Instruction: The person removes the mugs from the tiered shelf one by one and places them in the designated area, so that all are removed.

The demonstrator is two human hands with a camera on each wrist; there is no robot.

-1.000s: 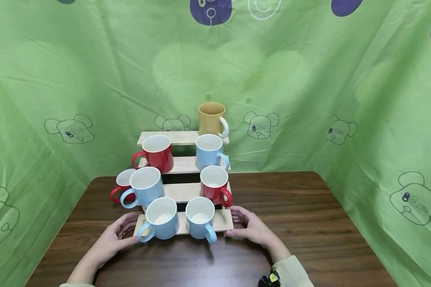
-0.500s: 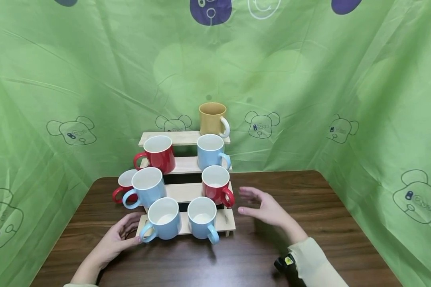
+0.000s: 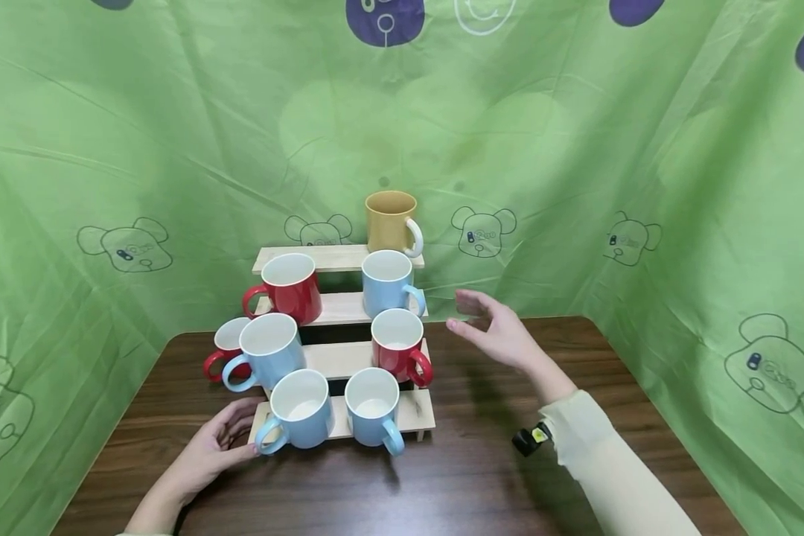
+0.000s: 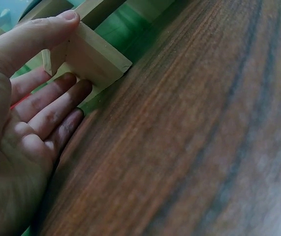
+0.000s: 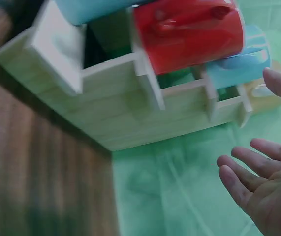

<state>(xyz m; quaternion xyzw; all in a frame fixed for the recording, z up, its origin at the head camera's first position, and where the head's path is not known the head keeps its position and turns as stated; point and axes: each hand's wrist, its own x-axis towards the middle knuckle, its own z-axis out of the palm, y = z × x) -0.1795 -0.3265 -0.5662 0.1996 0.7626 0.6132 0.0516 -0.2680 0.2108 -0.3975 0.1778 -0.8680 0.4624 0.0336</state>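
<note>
A stepped wooden rack (image 3: 338,361) with mugs on its tiers stands on the table. At the left end of its lowest tier, my left hand (image 3: 204,450) holds the rack; in the left wrist view the thumb (image 4: 42,37) lies at the board's end and the fingers (image 4: 56,105) reach the side panel (image 4: 93,61). My right hand (image 3: 502,331) is raised to the right of the rack, apart from it, fingers spread and holding nothing. Nearest to it are a red mug (image 3: 395,350) and a light blue mug (image 3: 383,286). Two light blue mugs (image 3: 301,409) occupy the front tier.
A yellow mug (image 3: 390,223) tops the rack at right. On the left are a red mug (image 3: 295,294), a light blue mug (image 3: 275,357) and another red mug (image 3: 231,339) beside the rack. Green cloth (image 3: 543,149) surrounds the brown table (image 3: 469,476).
My right hand has let go of the rack's right end, moved out to the right and then farther back. The left hand stays at the left end, and the mugs keep their places.
</note>
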